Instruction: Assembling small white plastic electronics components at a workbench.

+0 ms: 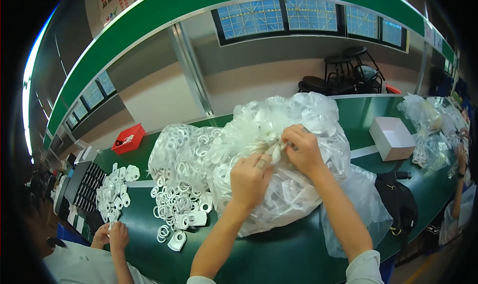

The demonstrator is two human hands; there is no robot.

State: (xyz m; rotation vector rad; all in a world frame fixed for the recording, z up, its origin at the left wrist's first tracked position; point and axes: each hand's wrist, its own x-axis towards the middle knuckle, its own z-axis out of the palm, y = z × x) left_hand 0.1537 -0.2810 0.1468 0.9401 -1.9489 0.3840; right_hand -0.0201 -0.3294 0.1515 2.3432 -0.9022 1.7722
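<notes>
A large clear plastic bag full of white plastic parts stands on the green table in front of me. Its gathered, twisted neck is between my hands. My left hand is closed around the lower side of the neck. Fingers pinched, my right hand grips the bag's neck just to the right. A second clear bag with white rings leans against its left side. Loose white rings and flat white parts with a round hole lie left of my left forearm.
An empty clear bag and a black bag lie to the right, below a white open box. At left, a co-worker's hands are beside more white parts. A red bin stands behind them. Another person's arm reaches in at far right.
</notes>
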